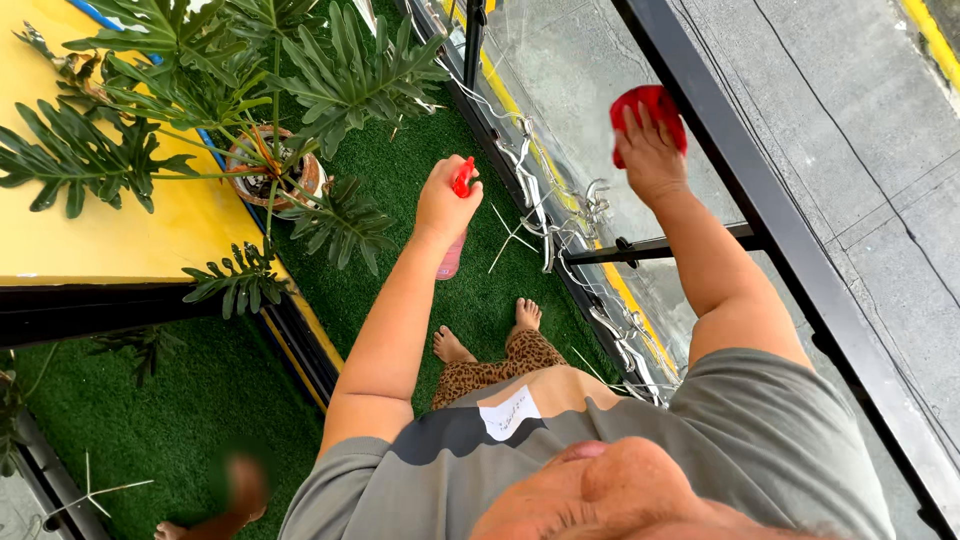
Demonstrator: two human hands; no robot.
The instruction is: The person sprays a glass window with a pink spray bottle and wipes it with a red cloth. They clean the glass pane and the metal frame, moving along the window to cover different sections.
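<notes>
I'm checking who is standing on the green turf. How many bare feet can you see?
3. Two feet side by side on the turf, left and right; another person's foot at the bottom edge. More may be hidden.
</notes>
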